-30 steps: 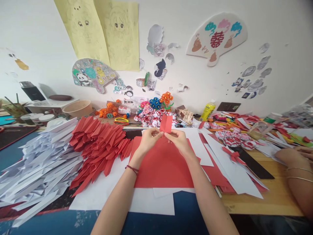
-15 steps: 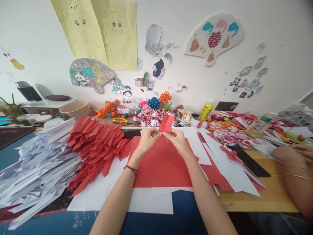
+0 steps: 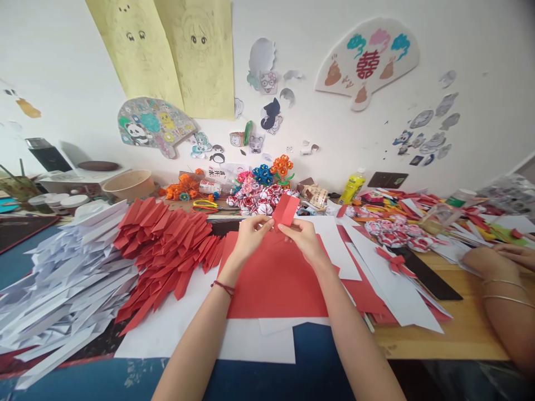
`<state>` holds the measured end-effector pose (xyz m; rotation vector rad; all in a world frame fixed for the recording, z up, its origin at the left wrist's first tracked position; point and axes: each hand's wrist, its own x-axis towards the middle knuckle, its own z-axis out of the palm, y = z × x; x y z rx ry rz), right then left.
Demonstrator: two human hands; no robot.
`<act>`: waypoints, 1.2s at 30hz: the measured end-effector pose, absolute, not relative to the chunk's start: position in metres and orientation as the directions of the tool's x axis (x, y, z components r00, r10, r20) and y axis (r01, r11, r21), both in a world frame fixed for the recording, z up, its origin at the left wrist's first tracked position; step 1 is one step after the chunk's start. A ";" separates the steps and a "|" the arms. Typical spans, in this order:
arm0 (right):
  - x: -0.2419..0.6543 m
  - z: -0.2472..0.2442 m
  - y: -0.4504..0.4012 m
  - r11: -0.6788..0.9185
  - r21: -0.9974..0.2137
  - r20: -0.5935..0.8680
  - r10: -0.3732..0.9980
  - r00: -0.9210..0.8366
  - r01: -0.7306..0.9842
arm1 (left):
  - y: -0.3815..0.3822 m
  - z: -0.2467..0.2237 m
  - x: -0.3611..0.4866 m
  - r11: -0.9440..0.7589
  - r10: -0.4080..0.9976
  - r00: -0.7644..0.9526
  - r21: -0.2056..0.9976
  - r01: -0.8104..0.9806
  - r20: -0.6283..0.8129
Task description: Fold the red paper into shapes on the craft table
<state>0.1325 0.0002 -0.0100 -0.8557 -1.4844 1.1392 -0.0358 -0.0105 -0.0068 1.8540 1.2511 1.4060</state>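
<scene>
A small creased strip of red paper (image 3: 286, 209) is held up between my two hands, above a stack of red paper sheets (image 3: 276, 284). My left hand (image 3: 252, 236) pinches its lower left edge between thumb and fingertips. On the other side my right hand (image 3: 304, 238) grips the lower right part, thumb in front and fingers behind. Left of the sheets lies a heap of folded red paper strips (image 3: 167, 245), and beyond it a heap of folded white paper strips (image 3: 79, 284).
Red-and-white paper flowers (image 3: 267, 199) and a yellow bottle (image 3: 352, 187) stand along the wall. Yellow-handled scissors (image 3: 204, 205) lie behind the sheets. At the right, another person's arm (image 3: 501, 289) rests by white sheets (image 3: 397, 289) and a black strip (image 3: 434, 278).
The red paper has tilted slightly to the right between my fingers, and my left fingertips have shifted a little along its edge. Otherwise my arms stay nearly still.
</scene>
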 end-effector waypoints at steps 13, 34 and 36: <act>0.132 -0.006 -0.004 0.302 -0.952 0.307 0.930 -0.204 -0.051 | -0.015 -0.005 -0.031 -0.421 0.906 0.153 0.808 0.412 0.394; 0.133 -0.016 0.004 0.328 -0.945 0.327 0.936 -0.134 -0.015 | -0.019 -0.008 -0.025 -0.429 0.902 0.203 0.748 0.507 0.380; 0.133 -0.016 0.004 0.328 -0.944 0.327 0.935 -0.133 -0.017 | -0.019 -0.009 -0.025 -0.421 0.904 0.180 0.740 0.525 0.387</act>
